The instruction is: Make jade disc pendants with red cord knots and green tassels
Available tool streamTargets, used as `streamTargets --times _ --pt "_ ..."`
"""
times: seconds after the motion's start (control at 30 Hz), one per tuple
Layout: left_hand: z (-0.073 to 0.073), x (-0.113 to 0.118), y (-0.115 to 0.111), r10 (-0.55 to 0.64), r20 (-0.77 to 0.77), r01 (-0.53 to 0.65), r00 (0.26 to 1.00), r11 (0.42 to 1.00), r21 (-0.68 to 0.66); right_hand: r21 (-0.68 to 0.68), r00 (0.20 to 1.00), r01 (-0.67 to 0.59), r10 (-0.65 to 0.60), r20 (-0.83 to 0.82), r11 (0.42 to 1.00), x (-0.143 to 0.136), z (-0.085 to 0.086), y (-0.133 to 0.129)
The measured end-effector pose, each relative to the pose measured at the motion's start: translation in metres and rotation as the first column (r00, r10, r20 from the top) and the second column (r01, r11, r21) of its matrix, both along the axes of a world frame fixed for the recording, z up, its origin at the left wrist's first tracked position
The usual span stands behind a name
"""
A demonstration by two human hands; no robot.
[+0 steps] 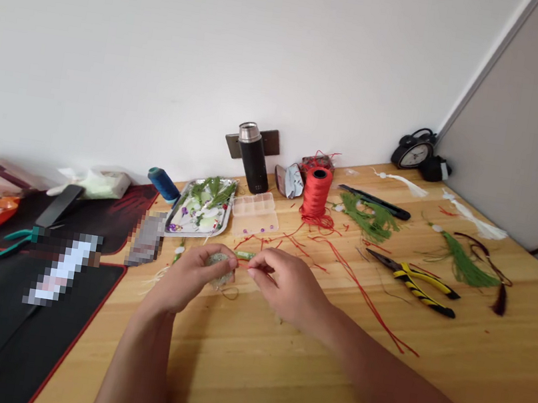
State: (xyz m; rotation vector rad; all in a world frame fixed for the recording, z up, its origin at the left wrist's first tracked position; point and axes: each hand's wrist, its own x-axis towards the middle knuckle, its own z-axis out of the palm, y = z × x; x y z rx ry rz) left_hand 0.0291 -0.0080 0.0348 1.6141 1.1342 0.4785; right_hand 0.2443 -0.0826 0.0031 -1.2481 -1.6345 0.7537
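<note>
Fingertips of my left hand (194, 274) and my right hand (289, 285) are pinched close together over the wooden table, gripping a thin red cord (244, 264) between them. Behind the fingertips is a small green piece (244, 255); whether it is attached to the cord, I cannot tell. A round, clear, glittery item (221, 271) shows just beneath my left fingers. Beyond my hands, loose red cords (366, 297) spread over the wood from a red spool (316, 195). A clear compartment box (254, 213) holds a few purple beads.
A metal tray (169, 227) with green tassels and beads, a blue spool (163, 184) and a black flask (254, 162) stand behind. To the right lie yellow-black pliers (418, 283), a cutter (375, 202), green tassels (470, 260) and white tassels (478, 219). A black mat (72, 334) covers the left.
</note>
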Motion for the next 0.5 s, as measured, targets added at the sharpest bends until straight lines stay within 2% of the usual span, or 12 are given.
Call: streamTargets --times 0.17,0.3,0.5 --pt "-0.0010 -0.0017 0.0015 0.024 -0.012 -0.024 1.000 1.000 -0.009 -0.004 0.999 0.001 -0.001 -0.034 1.000 0.0015 0.0020 0.0002" --pt "0.0016 0.0011 -0.0010 -0.030 -0.033 0.031 0.999 0.999 0.029 0.044 0.998 0.037 -0.035 -0.052 0.998 0.0042 0.0032 0.0016" --pt "0.0054 0.0057 -0.0060 -0.171 -0.024 0.171 0.985 0.985 -0.010 0.057 0.994 0.037 -0.031 -0.104 0.998 0.0065 0.0051 0.0039"
